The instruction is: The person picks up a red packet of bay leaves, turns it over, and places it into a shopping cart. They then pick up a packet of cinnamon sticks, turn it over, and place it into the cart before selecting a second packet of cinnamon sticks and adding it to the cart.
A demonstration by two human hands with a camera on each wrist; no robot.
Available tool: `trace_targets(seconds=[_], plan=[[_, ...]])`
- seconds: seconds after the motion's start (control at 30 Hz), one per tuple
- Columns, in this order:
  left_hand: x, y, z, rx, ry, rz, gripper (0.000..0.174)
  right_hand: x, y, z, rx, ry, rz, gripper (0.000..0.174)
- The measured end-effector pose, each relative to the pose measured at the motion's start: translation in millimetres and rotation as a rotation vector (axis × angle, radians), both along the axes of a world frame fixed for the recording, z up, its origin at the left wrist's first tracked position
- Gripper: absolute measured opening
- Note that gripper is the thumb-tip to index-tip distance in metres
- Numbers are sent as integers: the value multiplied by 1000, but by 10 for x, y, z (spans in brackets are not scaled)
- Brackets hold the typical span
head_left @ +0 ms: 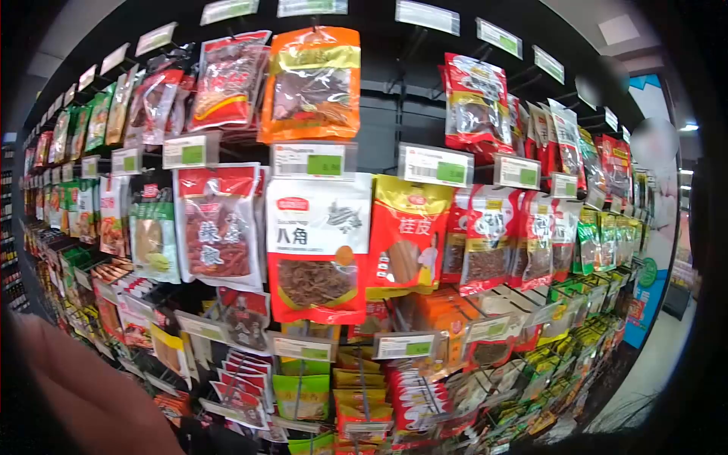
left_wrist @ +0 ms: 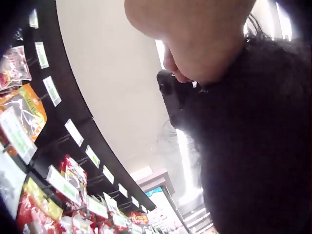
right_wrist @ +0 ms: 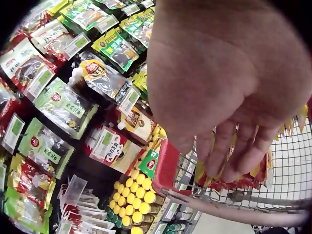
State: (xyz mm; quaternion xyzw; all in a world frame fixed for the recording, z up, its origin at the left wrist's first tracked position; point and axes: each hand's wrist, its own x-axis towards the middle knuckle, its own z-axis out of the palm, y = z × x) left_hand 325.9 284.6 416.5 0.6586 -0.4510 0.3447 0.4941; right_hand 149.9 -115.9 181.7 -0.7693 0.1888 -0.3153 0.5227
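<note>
At the lower left of the head view, our left hand (head_left: 98, 394) showed as a blur in front of the packed display. In the left wrist view it came down from the top, its fingertips beside a small black hard object (left_wrist: 170, 97) next to dark hair; we could not tell whether its grip was clamped on that object or apart.

Further right in the head view, we had a red-edged clear packet of dried red chillies (head_left: 218, 227) left of centre, then a white-and-red plastic packet of brown spice (head_left: 318, 284) in the centre, hanging below an orange-edged plastic packet (head_left: 312, 83). Just beside it on the right hung a yellow-and-red packet of brown bark (head_left: 409, 235).

In the right wrist view, our right hand (right_wrist: 209, 83) reached down from the upper right, its grip apart and empty, the fingers loosely bent. Below them stood a grey wire shopping cart (right_wrist: 292, 163) with a red plastic corner piece (right_wrist: 166, 165); red-and-yellow shiny packets (right_wrist: 261, 175) lay inside, behind the fingers.
</note>
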Motion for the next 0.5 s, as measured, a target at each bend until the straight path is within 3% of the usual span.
trace_targets(seconds=[0.27, 0.5], plan=[[634, -1056, 586, 81, -10, 106, 32, 1, -126, -51, 48, 33, 0, 32], [725, -1406, 688, 144, 3, 127, 31, -222, -126, -177, 47, 48, 8, 31]])
